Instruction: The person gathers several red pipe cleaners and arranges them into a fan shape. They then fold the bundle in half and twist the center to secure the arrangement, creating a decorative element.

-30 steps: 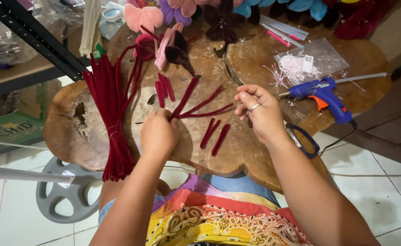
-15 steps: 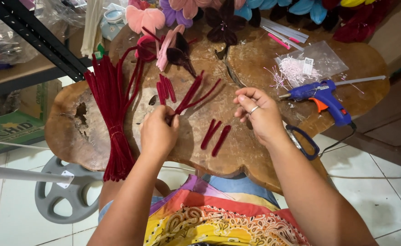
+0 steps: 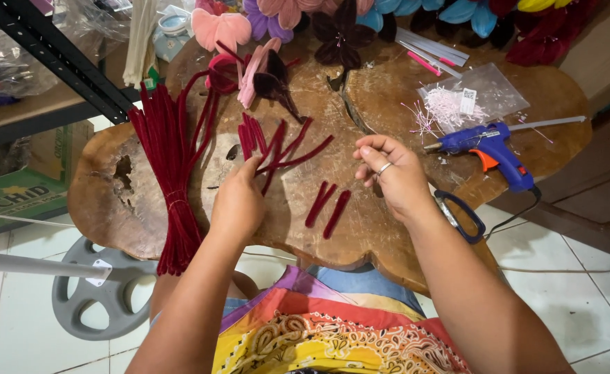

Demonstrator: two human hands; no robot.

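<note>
Crimson pipe-cleaner stems (image 3: 288, 154) are pinched at their lower ends by the left hand (image 3: 239, 204), long axes fanned toward 1 o'clock; the right hand (image 3: 391, 176), loosely curled and empty, is held just beside them at 3 o'clock over the wooden table (image 3: 381, 104).

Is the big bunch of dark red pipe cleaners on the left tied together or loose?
Tied. A thin band pinches the bunch near its lower end, with the stems fanning apart above.

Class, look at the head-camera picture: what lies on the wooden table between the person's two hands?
In the head view, two short dark-red velvet strips lie side by side on the wooden table, between the left hand and right hand.
</note>
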